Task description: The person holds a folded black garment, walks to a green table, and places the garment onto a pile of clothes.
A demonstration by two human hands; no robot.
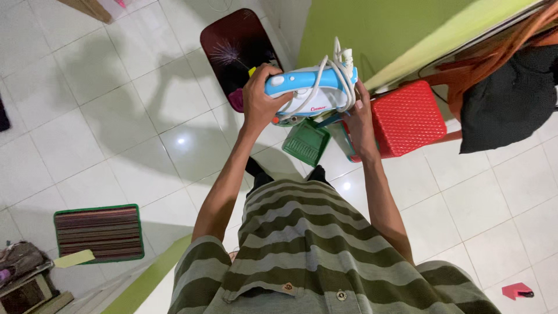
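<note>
I hold a blue and white clothes iron (311,90) in front of me, above the floor. Its white cord (337,72) is wound around the body, with the plug sticking up at the far end. My left hand (260,96) grips the handle end of the iron. My right hand (358,116) holds its other side, by the wound cord. My striped green and grey shirt (314,244) fills the lower part of the view.
A red plastic stool (407,116) stands to the right, a green dustpan (307,142) below the iron. A dark floor mat (235,46) lies ahead, a striped mat (99,232) at the lower left. A chair with dark cloth (511,99) stands by the green wall (378,29).
</note>
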